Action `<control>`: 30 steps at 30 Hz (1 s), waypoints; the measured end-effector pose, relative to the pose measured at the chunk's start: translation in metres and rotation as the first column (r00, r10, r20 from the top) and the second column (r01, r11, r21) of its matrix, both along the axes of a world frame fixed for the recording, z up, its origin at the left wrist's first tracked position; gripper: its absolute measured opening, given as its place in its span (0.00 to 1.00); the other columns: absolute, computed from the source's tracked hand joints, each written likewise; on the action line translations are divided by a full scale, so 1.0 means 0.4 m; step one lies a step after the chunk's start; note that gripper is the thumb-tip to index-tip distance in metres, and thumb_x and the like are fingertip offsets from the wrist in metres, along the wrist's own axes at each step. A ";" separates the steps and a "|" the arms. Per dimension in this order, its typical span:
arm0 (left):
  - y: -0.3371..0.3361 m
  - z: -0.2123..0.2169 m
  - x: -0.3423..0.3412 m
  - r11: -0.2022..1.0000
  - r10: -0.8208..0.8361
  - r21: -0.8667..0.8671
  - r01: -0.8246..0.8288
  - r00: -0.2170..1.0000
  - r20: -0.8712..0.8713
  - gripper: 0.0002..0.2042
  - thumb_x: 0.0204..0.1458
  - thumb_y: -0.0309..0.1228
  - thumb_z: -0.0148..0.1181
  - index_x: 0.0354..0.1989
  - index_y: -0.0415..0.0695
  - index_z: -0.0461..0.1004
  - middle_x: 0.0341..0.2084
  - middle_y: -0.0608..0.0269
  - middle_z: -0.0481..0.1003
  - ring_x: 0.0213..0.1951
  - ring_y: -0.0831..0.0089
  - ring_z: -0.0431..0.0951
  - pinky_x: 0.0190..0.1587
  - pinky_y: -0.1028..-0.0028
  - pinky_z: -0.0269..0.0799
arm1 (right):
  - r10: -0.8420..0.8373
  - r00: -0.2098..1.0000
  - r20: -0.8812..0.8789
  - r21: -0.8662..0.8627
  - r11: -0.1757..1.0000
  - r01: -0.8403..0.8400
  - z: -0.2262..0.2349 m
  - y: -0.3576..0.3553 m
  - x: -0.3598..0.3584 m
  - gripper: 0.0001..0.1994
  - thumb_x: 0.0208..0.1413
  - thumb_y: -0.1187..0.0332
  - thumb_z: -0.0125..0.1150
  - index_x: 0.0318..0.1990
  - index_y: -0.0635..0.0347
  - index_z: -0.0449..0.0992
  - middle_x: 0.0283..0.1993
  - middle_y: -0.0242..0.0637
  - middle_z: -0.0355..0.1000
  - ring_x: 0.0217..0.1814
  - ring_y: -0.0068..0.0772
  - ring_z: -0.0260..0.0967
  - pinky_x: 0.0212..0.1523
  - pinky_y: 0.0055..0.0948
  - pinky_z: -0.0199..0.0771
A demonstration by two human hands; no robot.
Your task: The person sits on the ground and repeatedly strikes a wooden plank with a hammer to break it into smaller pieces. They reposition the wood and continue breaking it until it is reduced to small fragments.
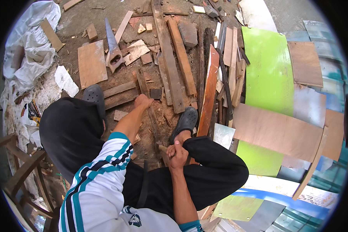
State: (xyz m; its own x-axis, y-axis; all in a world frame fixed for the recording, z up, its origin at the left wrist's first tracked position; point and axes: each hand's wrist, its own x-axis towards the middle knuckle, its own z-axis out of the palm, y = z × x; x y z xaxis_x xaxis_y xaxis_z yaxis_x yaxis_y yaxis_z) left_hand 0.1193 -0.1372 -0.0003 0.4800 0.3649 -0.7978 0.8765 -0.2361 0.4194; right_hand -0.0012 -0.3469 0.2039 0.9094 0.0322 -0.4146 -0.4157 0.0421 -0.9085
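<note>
My left hand (143, 101) is closed on a narrow wooden strip (154, 123), which runs lengthwise over the dusty ground between my feet. Nearer to me, beside my bent right knee, my right hand (177, 155) is wrapped round a tool with a pale wooden handle (163, 148). Its small dark end lies close to the strip's near end; the fingers hide much of the handle, so its exact kind is unclear. Grey clogs are on my feet, the right clog (187, 119) just right of the strip. A dark wood block (156, 94) lies beside my left hand.
A handsaw (113, 48) lies ahead on the left near a square plywood piece (92, 63). Long planks (168, 58) stretch away in front. Right of me are piled wood strips (230, 58), a green sheet (268, 69) and plywood panels (278, 129). Wooden furniture legs (25, 170) stand at left.
</note>
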 end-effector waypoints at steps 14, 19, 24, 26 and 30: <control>0.067 -0.037 -0.198 0.601 0.488 -0.753 -0.268 0.869 0.080 0.32 0.58 0.48 0.61 0.62 0.35 0.64 0.52 0.55 0.72 0.53 0.67 0.72 0.53 0.65 0.70 | 0.006 0.989 0.145 0.086 0.996 -0.019 0.000 0.026 0.025 0.25 0.67 0.67 0.48 0.13 0.58 0.60 0.13 0.36 0.59 0.16 0.29 0.56 0.26 0.31 0.62; 0.074 -0.066 -0.223 0.545 0.581 -0.782 -0.302 0.808 0.093 0.28 0.60 0.44 0.60 0.62 0.38 0.65 0.49 0.58 0.74 0.46 0.68 0.75 0.46 0.64 0.70 | -0.017 0.989 0.144 0.151 0.988 -0.005 0.023 0.025 0.019 0.25 0.67 0.67 0.47 0.13 0.57 0.60 0.13 0.36 0.59 0.16 0.29 0.56 0.25 0.32 0.62; 0.045 -0.023 -0.246 0.546 0.666 -0.757 -0.359 0.734 0.132 0.25 0.62 0.41 0.58 0.60 0.36 0.66 0.41 0.61 0.76 0.36 0.73 0.74 0.35 0.71 0.69 | -0.008 0.976 0.217 0.131 0.991 -0.021 0.051 0.027 0.022 0.27 0.67 0.65 0.49 0.12 0.60 0.60 0.13 0.35 0.59 0.16 0.28 0.57 0.23 0.29 0.60; 0.040 -0.029 -0.254 0.541 0.664 -0.779 -0.317 0.729 0.165 0.28 0.62 0.43 0.58 0.63 0.35 0.63 0.46 0.60 0.74 0.41 0.70 0.75 0.40 0.70 0.70 | 0.003 0.972 0.237 0.113 0.993 -0.031 0.058 0.025 0.020 0.26 0.67 0.65 0.49 0.12 0.60 0.60 0.13 0.36 0.59 0.16 0.28 0.57 0.24 0.29 0.60; 0.056 -0.037 -0.262 0.656 0.576 -0.703 -0.275 0.784 0.231 0.31 0.62 0.44 0.59 0.64 0.33 0.61 0.51 0.56 0.73 0.46 0.68 0.75 0.41 0.68 0.72 | 0.010 0.978 0.209 0.105 0.994 -0.033 0.035 0.014 0.012 0.26 0.67 0.66 0.48 0.12 0.60 0.61 0.13 0.36 0.60 0.17 0.28 0.58 0.25 0.29 0.60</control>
